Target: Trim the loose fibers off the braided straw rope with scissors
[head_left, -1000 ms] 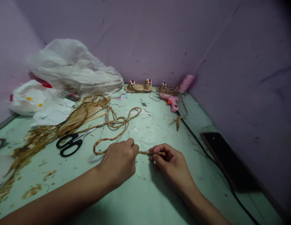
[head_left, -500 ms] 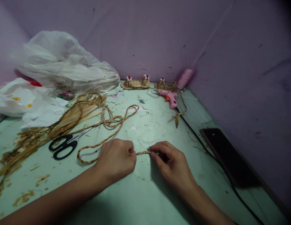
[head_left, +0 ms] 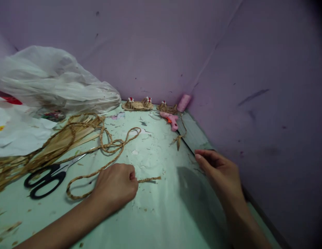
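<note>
My left hand point(head_left: 116, 183) is closed in a fist around a braided straw cord point(head_left: 105, 167), low over the table. A short end of the cord sticks out to the right of the fist, lying straight. The rest runs back behind the hand in loops across the table. My right hand point(head_left: 220, 171) hangs to the right, apart from the cord, above its own shadow. Its thumb and index fingertip are pinched together; whether anything tiny is between them I cannot make out. Black-handled scissors point(head_left: 48, 180) lie left of my left hand.
A pink glue gun point(head_left: 170, 119) with a black cable lies at the back, near a pink roll point(head_left: 184, 102). Two small woven sandals point(head_left: 137, 105) point(head_left: 167, 109) with beads stand by the wall. Dry straw point(head_left: 70, 138), white paper point(head_left: 20, 133) and a plastic bag point(head_left: 57, 83) fill the left.
My right hand has let go of the cord's end and moved right and slightly up. My left hand still grips the cord. The view has turned to the right.
</note>
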A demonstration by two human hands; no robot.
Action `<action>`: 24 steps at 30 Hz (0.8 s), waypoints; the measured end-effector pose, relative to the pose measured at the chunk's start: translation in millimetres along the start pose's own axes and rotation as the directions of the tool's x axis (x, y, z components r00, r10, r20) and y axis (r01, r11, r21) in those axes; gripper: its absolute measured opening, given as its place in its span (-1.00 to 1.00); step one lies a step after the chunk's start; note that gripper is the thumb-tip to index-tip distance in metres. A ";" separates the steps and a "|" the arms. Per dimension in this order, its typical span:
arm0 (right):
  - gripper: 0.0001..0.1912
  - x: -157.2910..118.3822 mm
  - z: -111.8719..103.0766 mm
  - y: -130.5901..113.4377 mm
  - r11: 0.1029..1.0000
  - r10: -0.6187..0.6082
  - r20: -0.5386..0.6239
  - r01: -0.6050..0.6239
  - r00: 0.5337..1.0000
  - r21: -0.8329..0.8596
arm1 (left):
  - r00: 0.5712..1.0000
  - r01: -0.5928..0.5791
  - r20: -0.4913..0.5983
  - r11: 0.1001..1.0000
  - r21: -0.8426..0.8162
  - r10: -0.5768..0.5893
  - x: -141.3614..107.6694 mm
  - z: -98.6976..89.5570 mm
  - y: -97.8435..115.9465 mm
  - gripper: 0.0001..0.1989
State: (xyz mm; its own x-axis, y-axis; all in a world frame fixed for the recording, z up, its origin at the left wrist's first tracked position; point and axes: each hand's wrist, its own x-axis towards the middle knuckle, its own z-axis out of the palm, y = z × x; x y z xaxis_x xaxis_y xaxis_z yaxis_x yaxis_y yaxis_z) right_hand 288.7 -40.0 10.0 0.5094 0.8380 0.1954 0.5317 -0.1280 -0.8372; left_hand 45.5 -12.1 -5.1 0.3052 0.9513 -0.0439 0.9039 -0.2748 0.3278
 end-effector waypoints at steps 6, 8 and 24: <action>-0.83 61.6 -10.3 -4.1 0.992 -0.031 -0.025 0.028 0.999 -0.124 | 1.000 -0.010 0.020 1.000 0.006 0.010 -0.1 -2.1 1.3 -0.76; -0.82 80.7 0.2 -8.0 0.984 -0.096 0.060 0.104 0.994 -0.145 | 1.000 -0.002 0.026 1.000 -0.005 0.002 -0.7 -2.3 0.9 -0.76; -0.67 114.6 43.5 6.9 0.715 -0.392 0.253 0.466 0.884 -0.520 | 0.992 0.086 0.101 0.992 -0.093 -0.077 -0.2 1.3 -6.5 -0.78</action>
State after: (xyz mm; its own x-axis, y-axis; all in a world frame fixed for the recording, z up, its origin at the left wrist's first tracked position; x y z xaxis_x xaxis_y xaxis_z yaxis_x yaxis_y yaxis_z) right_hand 321.3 78.2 4.5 0.0704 0.9257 0.3717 0.9700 0.0234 -0.2421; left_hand 39.9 -10.7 -8.4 0.2636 0.9506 -0.1640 0.8950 -0.1776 0.4092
